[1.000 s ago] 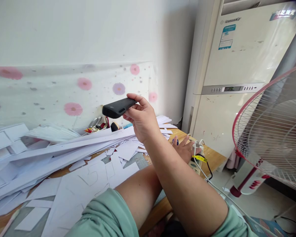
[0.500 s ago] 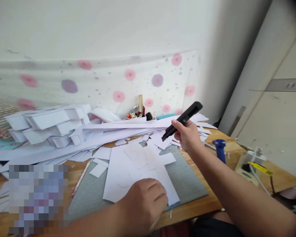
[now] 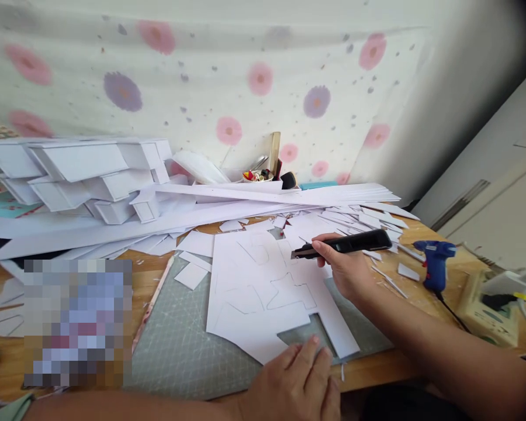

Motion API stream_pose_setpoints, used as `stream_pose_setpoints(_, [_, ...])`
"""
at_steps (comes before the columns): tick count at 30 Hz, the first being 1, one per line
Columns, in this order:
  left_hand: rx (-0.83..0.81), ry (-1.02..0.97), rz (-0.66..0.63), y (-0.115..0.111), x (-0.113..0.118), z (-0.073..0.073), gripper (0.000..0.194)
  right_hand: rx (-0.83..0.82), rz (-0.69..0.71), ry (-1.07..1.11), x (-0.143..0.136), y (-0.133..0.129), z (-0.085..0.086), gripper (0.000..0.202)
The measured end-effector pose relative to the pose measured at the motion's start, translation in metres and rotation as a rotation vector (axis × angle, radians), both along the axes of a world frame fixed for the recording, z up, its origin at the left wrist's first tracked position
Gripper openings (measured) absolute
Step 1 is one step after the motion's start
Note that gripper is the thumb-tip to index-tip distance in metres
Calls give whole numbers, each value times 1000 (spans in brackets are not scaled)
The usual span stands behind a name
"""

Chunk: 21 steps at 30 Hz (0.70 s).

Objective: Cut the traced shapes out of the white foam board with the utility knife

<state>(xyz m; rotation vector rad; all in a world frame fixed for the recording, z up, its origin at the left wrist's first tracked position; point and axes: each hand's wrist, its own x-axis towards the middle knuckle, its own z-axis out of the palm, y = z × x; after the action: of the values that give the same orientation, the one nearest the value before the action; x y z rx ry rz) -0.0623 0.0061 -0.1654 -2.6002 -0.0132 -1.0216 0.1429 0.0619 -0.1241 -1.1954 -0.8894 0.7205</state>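
Both hands lower vs before: R hand (image 3: 348, 272) gripping knife (image 3: 346, 244), L hand (image 3: 296, 380) flat, open on sheet (image 3: 254, 286).

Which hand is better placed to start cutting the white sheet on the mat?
The right hand, probably: it already grips the black cutter, tip over the white sheet. The left hand rests at the sheet's near edge on the cutting mat, suited to steadying.

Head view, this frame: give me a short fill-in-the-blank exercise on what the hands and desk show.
1. The right hand holds a black ____ over the white sheet.
2. The left hand rests on the sheet's ____ edge.
3. The sheet lies on a grey-green cutting ____.
4. The glue gun right of the hand is ____.

Missing words: knife; near; mat; blue
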Motion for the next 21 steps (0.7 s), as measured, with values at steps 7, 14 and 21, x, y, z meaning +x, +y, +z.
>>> stream_pose_setpoints(7, [-132, -6, 16, 0, 2, -4, 13, -29, 56, 177, -9, 9, -18, 24])
stream_pose_setpoints(14, [-211, -99, 95, -7, 1, -12, 20, -19, 124, 68, -12, 10, -28, 20])
stream_pose_setpoints(21, [-252, 70, 44, 2, -2, 5, 21, -34, 205, -120, -13, -1, -23, 26])
